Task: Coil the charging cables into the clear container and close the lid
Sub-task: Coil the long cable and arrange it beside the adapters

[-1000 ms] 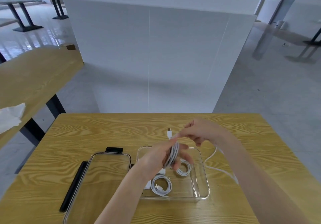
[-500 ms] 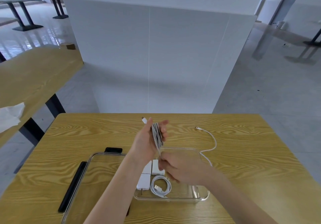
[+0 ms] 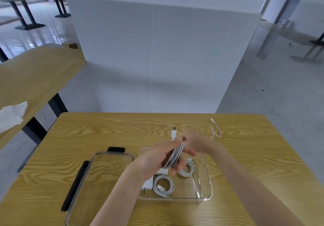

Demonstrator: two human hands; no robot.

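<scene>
While the left hand [image 3: 157, 157] grips a bundle of white cable loops [image 3: 175, 156] above the clear container [image 3: 207, 178], its fingers curl round the loops and one plug [image 3: 173, 133] sticks up past the thumb. Just behind the bundle, the right hand [image 3: 194, 142] is blurred; its fingers seem to pinch the same cable near the top of the loops, though the grip is hard to make out. From that hand the loose tail of the cable [image 3: 216, 131] curls away over the wooden table [image 3: 105, 134], ending in a small plug near the far edge. Inside the container lie two coiled cables, one [image 3: 163, 187] near the front wall and another [image 3: 188, 169] partly hidden under the left fingers, beside white chargers [image 3: 148, 184]. To the left of the container, the clear lid [image 3: 112, 154] with black clasps lies flat on the table.
</scene>
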